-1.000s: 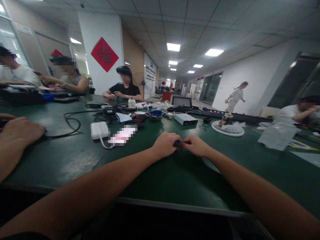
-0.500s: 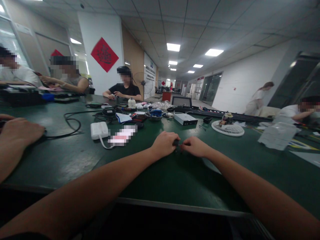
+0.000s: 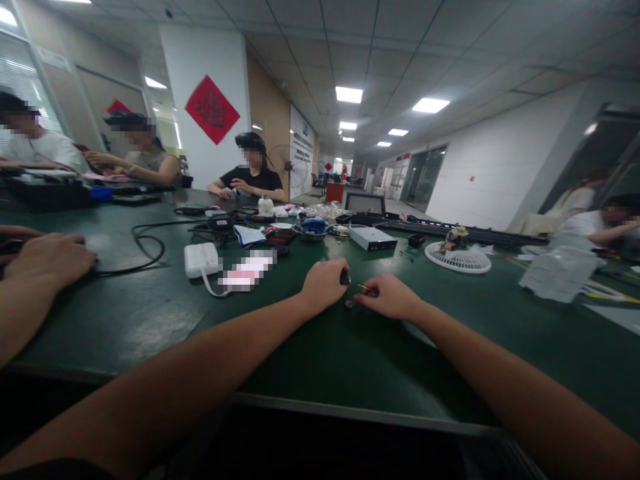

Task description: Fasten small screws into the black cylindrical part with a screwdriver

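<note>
From here it looks like fiddly small-parts work: left hand (image 3: 324, 283) gripping a little dark part (image 3: 345, 276), right hand (image 3: 393, 297) pinching a thin metal-looking bit (image 3: 369, 290) just apart from it, tiny piece (image 3: 349, 304) below on the surface (image 3: 350, 373). Next move probably needs steady fingers

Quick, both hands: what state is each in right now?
Left hand: closed around a small dark part, mostly hidden.
Right hand: closed, pinching a thin metallic piece; exact type unclear.
</note>
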